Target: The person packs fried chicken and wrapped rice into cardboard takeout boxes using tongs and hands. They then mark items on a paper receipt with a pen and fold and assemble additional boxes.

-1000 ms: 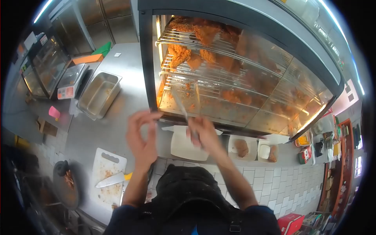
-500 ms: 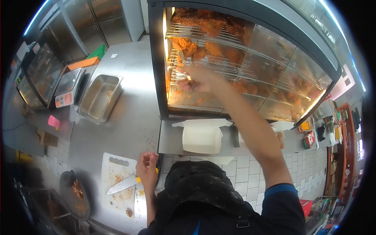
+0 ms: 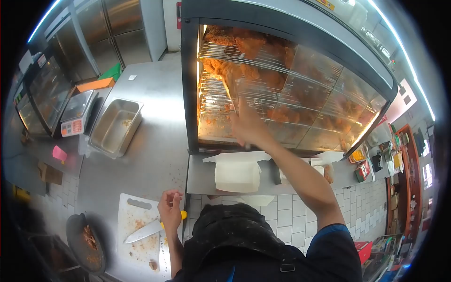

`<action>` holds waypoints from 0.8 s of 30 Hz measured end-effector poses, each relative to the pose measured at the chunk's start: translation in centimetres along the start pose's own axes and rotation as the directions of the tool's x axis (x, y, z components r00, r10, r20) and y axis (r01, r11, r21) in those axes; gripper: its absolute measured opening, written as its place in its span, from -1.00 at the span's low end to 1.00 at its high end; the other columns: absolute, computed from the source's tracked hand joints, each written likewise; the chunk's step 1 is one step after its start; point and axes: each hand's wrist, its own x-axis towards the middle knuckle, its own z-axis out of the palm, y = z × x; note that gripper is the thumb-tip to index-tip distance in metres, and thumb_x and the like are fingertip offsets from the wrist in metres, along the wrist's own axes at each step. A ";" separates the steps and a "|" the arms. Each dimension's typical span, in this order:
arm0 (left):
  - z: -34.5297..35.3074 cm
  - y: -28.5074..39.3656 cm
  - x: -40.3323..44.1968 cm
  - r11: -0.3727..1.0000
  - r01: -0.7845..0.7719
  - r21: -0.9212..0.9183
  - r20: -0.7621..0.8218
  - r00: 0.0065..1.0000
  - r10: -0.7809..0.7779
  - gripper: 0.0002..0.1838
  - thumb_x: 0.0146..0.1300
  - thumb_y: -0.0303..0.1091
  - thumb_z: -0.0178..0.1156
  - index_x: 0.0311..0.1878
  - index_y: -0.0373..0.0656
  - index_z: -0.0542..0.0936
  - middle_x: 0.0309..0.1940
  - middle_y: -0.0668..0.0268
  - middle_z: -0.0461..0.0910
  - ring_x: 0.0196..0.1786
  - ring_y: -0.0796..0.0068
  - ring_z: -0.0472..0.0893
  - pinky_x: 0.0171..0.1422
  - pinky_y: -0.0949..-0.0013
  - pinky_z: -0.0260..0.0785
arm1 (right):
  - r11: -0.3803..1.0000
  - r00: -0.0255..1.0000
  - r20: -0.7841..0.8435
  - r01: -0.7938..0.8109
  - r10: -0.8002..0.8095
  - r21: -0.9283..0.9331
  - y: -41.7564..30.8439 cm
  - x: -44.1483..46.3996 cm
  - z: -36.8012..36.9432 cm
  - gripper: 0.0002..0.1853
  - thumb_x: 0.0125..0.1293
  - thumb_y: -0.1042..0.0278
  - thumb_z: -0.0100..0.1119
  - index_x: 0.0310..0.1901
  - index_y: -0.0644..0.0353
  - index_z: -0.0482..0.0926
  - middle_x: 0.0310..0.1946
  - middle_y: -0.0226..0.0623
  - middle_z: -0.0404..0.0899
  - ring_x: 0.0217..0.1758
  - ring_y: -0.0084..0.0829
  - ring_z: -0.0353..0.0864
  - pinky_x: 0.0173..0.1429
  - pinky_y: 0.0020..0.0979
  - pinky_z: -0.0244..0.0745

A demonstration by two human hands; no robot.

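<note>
My right hand is closed around a pair of tongs, blurred by motion, inside the lit warming cabinet. The tongs' tips point up at fried chicken on a wire rack; whether they grip a piece I cannot tell. My left hand hovers, loosely curled and holding nothing visible, above the yellow handle of a knife. That knife lies on a white cutting board with crumbs. An open white takeaway box sits on the ledge before the cabinet.
A metal pan with a few crumbs stands on the steel counter, beside a scale. At lower left is a dark oval pan with food scraps. A pink cup is at far left. More white packaging lies right of my forearm.
My right hand has moved down and slightly right in the view, the tongs now pointing upward to the upper rack. The camera view has shifted a little. My left hand stays beside the knife.
</note>
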 end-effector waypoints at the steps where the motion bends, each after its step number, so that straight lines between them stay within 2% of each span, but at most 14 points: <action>1: 0.0 -0.6 -0.1 1.000 0.007 -0.010 0.025 1.000 -0.007 -0.83 0.40 -0.28 0.17 -0.13 -0.19 0.58 -0.28 0.27 0.71 -0.23 0.48 0.67 -0.16 0.42 0.46 | 0.991 0.998 -0.023 0.046 -0.050 -0.128 1.1 -1.3 0.2 -0.74 0.41 0.41 -0.09 0.08 0.24 0.25 -0.59 -0.04 0.50 -0.74 -0.14 0.52 -0.54 -0.09 0.44; 2: 0.1 -1.0 -0.2 1.000 0.017 -0.021 0.050 0.999 -0.016 -0.82 0.40 -0.28 0.17 -0.12 -0.19 0.58 -0.27 0.26 0.71 -0.22 0.48 0.67 -0.17 0.41 0.46 | 0.991 0.999 -0.023 0.038 -0.041 -0.127 1.9 -2.9 0.2 -0.74 0.41 0.41 -0.09 0.08 0.24 0.25 -0.59 -0.04 0.50 -0.74 -0.14 0.52 -0.54 -0.09 0.44; 4: 0.4 -0.5 -0.3 1.000 0.023 0.016 0.072 0.997 -0.024 -0.81 0.40 -0.28 0.18 -0.11 -0.20 0.58 -0.27 0.25 0.72 -0.22 0.47 0.67 -0.17 0.41 0.47 | 0.911 0.951 -0.085 0.255 -0.297 -0.324 3.8 -6.4 0.2 -0.71 0.41 0.42 -0.07 0.10 0.28 0.23 -0.55 0.10 0.51 -0.60 0.13 0.55 -0.42 0.03 0.46; 5: 0.5 -0.3 -0.3 0.998 0.020 0.051 0.090 0.996 -0.025 -0.80 0.39 -0.27 0.18 -0.09 -0.21 0.58 -0.27 0.24 0.72 -0.22 0.46 0.68 -0.16 0.41 0.47 | 0.915 0.957 -0.077 0.241 -0.280 -0.323 4.6 -8.2 0.1 -0.71 0.41 0.42 -0.07 0.10 0.28 0.23 -0.55 0.10 0.51 -0.60 0.13 0.55 -0.42 0.03 0.46; 7: 0.7 -0.6 -0.1 0.997 0.043 0.067 0.134 0.990 -0.051 -0.80 0.39 -0.28 0.18 -0.09 -0.22 0.58 -0.27 0.23 0.72 -0.22 0.45 0.68 -0.16 0.42 0.47 | 0.939 0.994 0.062 0.108 -0.093 -0.326 5.8 -11.6 -0.2 -0.65 0.39 0.42 -0.06 0.15 0.28 0.20 -0.47 0.21 0.55 -0.43 0.30 0.55 -0.31 0.17 0.43; 11: 1.7 -0.6 0.4 0.993 0.058 0.105 0.201 0.977 -0.078 -0.79 0.39 -0.29 0.18 -0.07 -0.24 0.58 -0.28 0.22 0.72 -0.22 0.45 0.68 -0.14 0.41 0.48 | 0.960 0.992 0.123 0.044 -0.010 -0.277 11.2 -17.6 1.0 -0.61 0.37 0.42 -0.05 0.18 0.28 0.19 -0.44 0.21 0.58 -0.37 0.27 0.58 -0.29 0.18 0.43; 13: 2.7 -1.5 0.7 0.993 0.062 0.103 0.222 0.971 -0.083 -0.79 0.38 -0.30 0.18 -0.06 -0.24 0.58 -0.27 0.21 0.72 -0.22 0.44 0.69 -0.13 0.39 0.48 | 0.938 0.977 0.164 -0.073 0.135 -0.340 13.7 -19.3 1.9 -0.62 0.35 0.43 -0.06 0.16 0.27 0.21 -0.44 0.19 0.59 -0.37 0.27 0.58 -0.29 0.18 0.43; 14: 3.3 -2.3 0.7 0.993 0.062 0.097 0.245 0.966 -0.084 -0.78 0.38 -0.30 0.18 -0.06 -0.25 0.58 -0.27 0.20 0.72 -0.22 0.42 0.69 -0.12 0.38 0.49 | 0.903 0.973 0.173 -0.064 0.151 -0.426 15.6 -19.8 2.9 -0.62 0.33 0.45 -0.04 0.15 0.25 0.20 -0.46 0.14 0.59 -0.37 0.23 0.61 -0.28 0.15 0.47; 15: 4.2 -3.5 0.7 0.991 0.043 0.125 0.284 0.956 -0.077 -0.78 0.38 -0.30 0.18 -0.05 -0.25 0.58 -0.28 0.17 0.72 -0.22 0.40 0.69 -0.11 0.37 0.49 | 0.902 0.965 0.190 -0.086 0.182 -0.424 16.7 -20.1 3.4 -0.62 0.33 0.45 -0.04 0.15 0.25 0.20 -0.46 0.14 0.59 -0.37 0.23 0.61 -0.28 0.15 0.47; 17: 6.2 -4.8 0.8 0.985 0.039 0.167 0.350 0.932 -0.096 -0.73 0.38 -0.27 0.18 0.00 -0.26 0.55 -0.29 0.13 0.71 -0.22 0.33 0.70 -0.08 0.34 0.49 | 0.796 0.919 0.282 -0.056 0.278 -0.602 17.8 -18.7 4.1 -0.66 0.29 0.45 0.02 0.09 0.26 0.31 -0.43 0.11 0.62 -0.33 0.17 0.64 -0.23 0.10 0.53; 18: 7.6 -4.7 0.9 0.983 0.045 0.180 0.371 0.922 -0.110 -0.69 0.38 -0.24 0.19 0.04 -0.27 0.53 -0.31 0.10 0.70 -0.22 0.29 0.71 -0.07 0.33 0.49 | 0.796 0.911 0.291 -0.064 0.293 -0.601 17.7 -18.1 4.2 -0.66 0.29 0.45 0.02 0.09 0.26 0.31 -0.43 0.11 0.62 -0.33 0.17 0.64 -0.23 0.10 0.53; 20: 10.0 -4.1 1.2 0.974 0.093 0.205 0.380 0.910 -0.167 -0.65 0.36 -0.23 0.20 0.06 -0.29 0.50 -0.33 0.09 0.70 -0.24 0.26 0.71 -0.08 0.30 0.49 | 0.752 0.910 0.306 -0.008 0.279 -0.660 16.7 -16.6 3.9 -0.73 0.25 0.45 0.07 -0.02 0.29 0.43 -0.38 0.08 0.64 -0.29 0.11 0.67 -0.19 0.02 0.58; 23: 12.8 -3.8 1.6 0.958 0.150 0.245 0.365 0.901 -0.234 -0.57 0.34 -0.22 0.22 0.12 -0.33 0.45 -0.38 0.07 0.69 -0.28 0.19 0.71 -0.09 0.25 0.48 | 0.726 0.918 0.299 0.018 0.260 -0.687 13.0 -14.8 0.5 -0.80 0.24 0.43 0.11 -0.14 0.32 0.51 -0.34 0.08 0.64 -0.23 0.11 0.68 -0.15 -0.01 0.60; 24: 13.4 -3.9 1.8 0.952 0.159 0.263 0.345 0.906 -0.246 -0.54 0.33 -0.21 0.22 0.14 -0.35 0.43 -0.40 0.07 0.69 -0.30 0.16 0.71 -0.10 0.23 0.48 | 0.691 0.872 0.333 -0.009 0.360 -0.723 11.0 -14.1 -1.0 -0.78 0.23 0.43 0.13 -0.13 0.36 0.50 -0.35 0.08 0.64 -0.23 0.12 0.68 -0.13 0.01 0.59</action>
